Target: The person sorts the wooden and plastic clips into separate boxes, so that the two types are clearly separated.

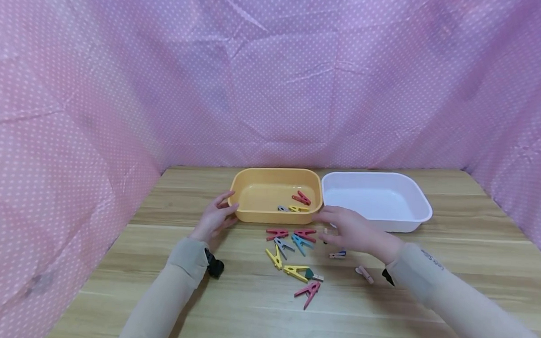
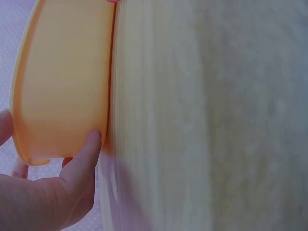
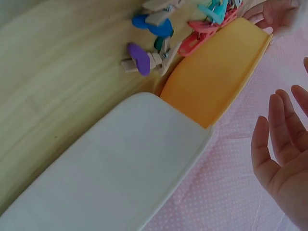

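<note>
An orange tray stands at the back of the table with red, yellow and grey clothespins inside. My left hand holds its left end, the thumb low on the wall and other fingers around the corner and at the rim. Above the table, my right hand hovers near the tray's front right corner, its fingers loosely extended and nothing in them. Several plastic clothespins, red, yellow, blue and grey, lie in front of the tray. Small wooden clothespins with coloured hearts, among them a purple heart, lie below my right hand.
A white tray stands right beside the orange one. A pink clothespin lies nearest the front, and a small pale clothespin sits under the right wrist. Pink dotted cloth hangs behind the wooden table.
</note>
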A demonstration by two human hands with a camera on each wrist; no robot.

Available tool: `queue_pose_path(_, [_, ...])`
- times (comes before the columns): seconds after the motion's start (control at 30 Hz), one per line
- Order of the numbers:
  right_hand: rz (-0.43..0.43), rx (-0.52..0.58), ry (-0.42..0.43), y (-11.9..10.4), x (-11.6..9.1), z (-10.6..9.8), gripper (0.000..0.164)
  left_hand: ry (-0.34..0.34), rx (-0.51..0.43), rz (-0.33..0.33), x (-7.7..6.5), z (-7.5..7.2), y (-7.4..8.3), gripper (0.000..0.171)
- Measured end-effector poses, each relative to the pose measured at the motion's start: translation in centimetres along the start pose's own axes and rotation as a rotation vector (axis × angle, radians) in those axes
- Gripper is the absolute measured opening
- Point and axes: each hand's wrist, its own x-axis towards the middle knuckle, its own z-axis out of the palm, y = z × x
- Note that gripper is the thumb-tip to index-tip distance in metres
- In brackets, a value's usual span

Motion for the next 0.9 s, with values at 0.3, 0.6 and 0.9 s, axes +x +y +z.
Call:
queue_pose_path(0.3, [-0.159, -0.013, -0.05, -0.9, -1.7, 1.2, 0.038, 0.01, 0.009, -0.003, -0.1, 0.1, 0.1, 0.053])
queue_pose_path(0.6, [-0.244, -0.022, -0.117, -1.9, -3.1, 2.6, 0.036, 0.005, 0.012, -0.001, -0.2, 0.0, 0.1, 0.054])
queue_pose_path(0.9, [-0.207, -0.01, -0.188, -2.5, -3.5, 3.8, 0.034, -0.003, 0.005, 0.009, -0.4, 0.0, 0.0, 0.055])
